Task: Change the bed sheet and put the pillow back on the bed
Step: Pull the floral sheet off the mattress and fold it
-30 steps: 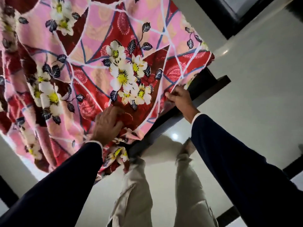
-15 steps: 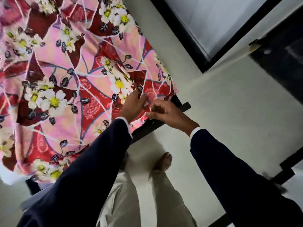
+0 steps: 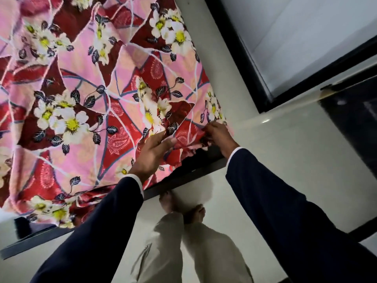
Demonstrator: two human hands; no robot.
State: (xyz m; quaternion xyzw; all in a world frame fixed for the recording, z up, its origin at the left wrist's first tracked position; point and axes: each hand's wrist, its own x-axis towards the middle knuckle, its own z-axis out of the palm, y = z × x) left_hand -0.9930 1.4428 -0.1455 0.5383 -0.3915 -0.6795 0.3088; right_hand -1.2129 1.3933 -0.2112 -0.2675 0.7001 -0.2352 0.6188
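Observation:
A pink and red bed sheet [image 3: 85, 103] with white flowers covers the bed and fills the left and top of the view. Its near right corner is bunched over the dark bed frame [image 3: 183, 176]. My left hand [image 3: 152, 154] lies on that corner with the thumb pinching a fold of the sheet. My right hand [image 3: 219, 135] grips the same corner from the right, fingers closed on the cloth edge. No pillow is in view.
My legs in light trousers and my bare feet [image 3: 183, 205] stand on the pale glossy floor [image 3: 285, 160] right beside the bed frame. A black-framed panel [image 3: 306, 48] and a dark piece of furniture [image 3: 357, 123] stand to the right.
My hands have come together at the sheet's near right corner. A second ago the left hand pressed on the sheet lower down and the right held the edge apart from it. The view has shifted.

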